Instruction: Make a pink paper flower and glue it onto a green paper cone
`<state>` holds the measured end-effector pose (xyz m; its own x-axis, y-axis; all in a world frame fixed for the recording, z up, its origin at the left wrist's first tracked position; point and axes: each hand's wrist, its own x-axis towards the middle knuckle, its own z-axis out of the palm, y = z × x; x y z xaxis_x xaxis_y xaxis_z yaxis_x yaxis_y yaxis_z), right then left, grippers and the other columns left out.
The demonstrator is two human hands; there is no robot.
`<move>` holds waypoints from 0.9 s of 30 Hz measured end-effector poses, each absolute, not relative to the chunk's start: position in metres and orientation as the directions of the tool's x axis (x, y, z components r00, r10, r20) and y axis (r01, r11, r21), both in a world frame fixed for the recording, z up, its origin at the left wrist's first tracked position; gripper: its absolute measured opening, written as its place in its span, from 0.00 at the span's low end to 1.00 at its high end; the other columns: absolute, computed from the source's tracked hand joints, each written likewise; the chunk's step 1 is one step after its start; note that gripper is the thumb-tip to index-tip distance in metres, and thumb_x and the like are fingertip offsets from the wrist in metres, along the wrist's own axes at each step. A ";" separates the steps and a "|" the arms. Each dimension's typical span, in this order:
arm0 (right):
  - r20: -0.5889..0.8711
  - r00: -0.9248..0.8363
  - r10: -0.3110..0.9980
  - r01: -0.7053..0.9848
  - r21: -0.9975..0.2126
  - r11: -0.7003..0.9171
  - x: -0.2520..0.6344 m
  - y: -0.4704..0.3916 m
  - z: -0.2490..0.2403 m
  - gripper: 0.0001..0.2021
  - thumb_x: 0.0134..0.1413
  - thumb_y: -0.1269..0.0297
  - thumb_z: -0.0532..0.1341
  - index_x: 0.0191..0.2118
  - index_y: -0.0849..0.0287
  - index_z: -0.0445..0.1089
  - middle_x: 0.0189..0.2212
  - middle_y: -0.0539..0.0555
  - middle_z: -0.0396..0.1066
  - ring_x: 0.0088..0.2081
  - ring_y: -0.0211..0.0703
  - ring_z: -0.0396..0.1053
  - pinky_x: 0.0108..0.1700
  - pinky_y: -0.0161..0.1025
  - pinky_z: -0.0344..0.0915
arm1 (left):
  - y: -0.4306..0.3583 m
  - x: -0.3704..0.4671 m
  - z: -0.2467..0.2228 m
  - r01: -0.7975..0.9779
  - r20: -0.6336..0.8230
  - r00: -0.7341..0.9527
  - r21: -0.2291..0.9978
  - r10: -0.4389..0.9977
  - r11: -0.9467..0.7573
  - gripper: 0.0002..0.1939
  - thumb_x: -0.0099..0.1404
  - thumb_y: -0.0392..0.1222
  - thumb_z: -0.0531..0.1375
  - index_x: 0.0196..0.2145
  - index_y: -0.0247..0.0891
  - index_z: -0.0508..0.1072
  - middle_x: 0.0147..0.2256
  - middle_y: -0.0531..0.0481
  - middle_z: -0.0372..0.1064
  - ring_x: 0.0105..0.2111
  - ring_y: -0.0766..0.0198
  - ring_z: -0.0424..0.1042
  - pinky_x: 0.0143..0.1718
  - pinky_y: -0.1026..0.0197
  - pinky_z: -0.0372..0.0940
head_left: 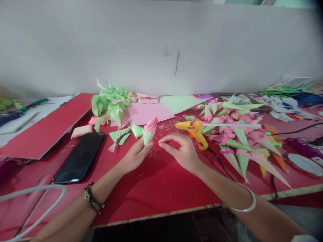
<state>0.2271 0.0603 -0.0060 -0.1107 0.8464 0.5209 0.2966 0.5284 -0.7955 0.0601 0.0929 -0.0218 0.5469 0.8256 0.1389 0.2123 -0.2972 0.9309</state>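
Behind the work we see a pale wall point(113, 43); below it, a red counter point(156, 191). Left: a red board point(50, 124), running back toward the wall. Right: a pile of paper cones point(239, 134), mostly green and pink. At the back we note crumpled green paper point(111, 102), a pink sheet point(148, 112) just beside it. A phone point(80, 158) lies left of the hands; a yellow glue gun point(193, 129) lies beyond them, against the pile. Left hand point(135, 154): closed, pinching a green cone point(148, 138) over mid-counter, pink swirl point(151, 124) uppermost. Right hand point(183, 153): near the cone, thumb and forefinger almost meeting. Between them we observe a faint strand point(156, 138); whether the right fingers grip it, we cannot tell.
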 end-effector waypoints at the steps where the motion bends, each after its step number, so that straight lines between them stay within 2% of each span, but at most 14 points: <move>1: 0.508 -0.133 0.851 0.296 -0.799 0.523 0.227 0.060 -0.005 0.04 0.49 0.65 0.58 0.30 0.56 0.70 0.27 0.50 0.71 0.30 0.38 0.68 0.35 0.37 0.65 | 0.093 0.060 -0.022 0.215 0.136 0.546 0.931 0.827 -0.295 0.13 0.63 0.48 0.45 0.26 0.37 0.55 0.21 0.58 0.49 0.20 0.72 0.50 0.22 0.66 0.50; 5: 0.468 -0.193 0.862 0.268 -0.820 0.505 0.227 0.058 -0.005 0.07 0.51 0.67 0.57 0.33 0.56 0.72 0.26 0.49 0.72 0.28 0.36 0.69 0.33 0.34 0.66 | 0.093 0.060 -0.023 0.214 0.136 0.543 0.932 0.829 -0.293 0.13 0.63 0.48 0.46 0.27 0.37 0.57 0.21 0.58 0.50 0.20 0.72 0.50 0.22 0.66 0.51; 9: 0.460 -0.216 0.861 0.294 -0.810 0.506 0.227 0.058 -0.006 0.08 0.52 0.67 0.56 0.36 0.55 0.71 0.29 0.50 0.72 0.31 0.37 0.69 0.34 0.35 0.66 | 0.093 0.060 -0.021 0.216 0.155 0.518 0.928 0.841 -0.304 0.12 0.63 0.47 0.46 0.26 0.37 0.57 0.20 0.58 0.50 0.20 0.72 0.50 0.22 0.66 0.50; 15: 0.478 -0.195 0.856 0.382 -0.767 0.516 0.226 0.060 -0.007 0.04 0.48 0.69 0.58 0.29 0.58 0.71 0.27 0.51 0.72 0.31 0.38 0.69 0.35 0.35 0.65 | 0.093 0.061 -0.020 0.189 0.147 0.492 0.944 0.858 -0.270 0.14 0.63 0.48 0.45 0.24 0.37 0.54 0.20 0.58 0.48 0.20 0.73 0.49 0.21 0.67 0.49; 21: 0.433 -0.085 0.897 0.419 -0.802 0.427 0.225 0.060 -0.009 0.03 0.46 0.69 0.59 0.25 0.59 0.68 0.23 0.51 0.71 0.28 0.39 0.68 0.31 0.35 0.65 | 0.094 0.061 -0.023 0.146 0.133 0.461 0.964 0.877 -0.223 0.14 0.62 0.48 0.46 0.24 0.37 0.53 0.20 0.59 0.47 0.19 0.73 0.48 0.21 0.66 0.48; 27: 0.401 -0.108 0.910 0.357 -0.838 0.412 0.226 0.061 -0.009 0.04 0.49 0.68 0.58 0.29 0.57 0.70 0.22 0.49 0.71 0.24 0.37 0.68 0.29 0.34 0.65 | 0.093 0.062 -0.023 0.130 0.104 0.455 0.975 0.884 -0.182 0.14 0.62 0.49 0.47 0.25 0.38 0.53 0.20 0.58 0.47 0.20 0.72 0.48 0.21 0.66 0.48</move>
<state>0.2255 0.0613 -0.0094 -0.1084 0.9098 0.4007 0.3572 0.4118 -0.8383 0.0619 0.0927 -0.0228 0.4551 0.8843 0.1043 0.1300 -0.1818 0.9747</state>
